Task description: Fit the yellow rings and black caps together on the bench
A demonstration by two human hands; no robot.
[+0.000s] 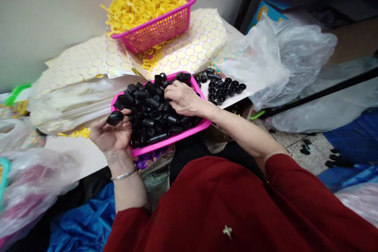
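My left hand (pixel 110 136) is raised at the left side of a pink basket (pixel 168 141), its fingers closed round a glossy black plastic cap (pixel 115 117). A heap of similar hollow black caps (pixel 152 112) fills the basket. Over the far right part of that heap, my right hand (pixel 181 96) is closed with its fingers bent down among the pieces. Its fingertips are partly hidden, so what they grip cannot be made out. To the right of the basket, several black caps (pixel 220 91) stand grouped on the white tabletop (pixel 239 100).
Behind sits a second pink basket (pixel 156 31) heaped with yellow ring-shaped pieces (pixel 144 4), on sheets of round stickers (pixel 201 47). Clear plastic bags (pixel 274 55) lie at the right. Purple-wrapped items (pixel 150 159) show under the near basket. Black pieces (pixel 305 147) lie on the floor.
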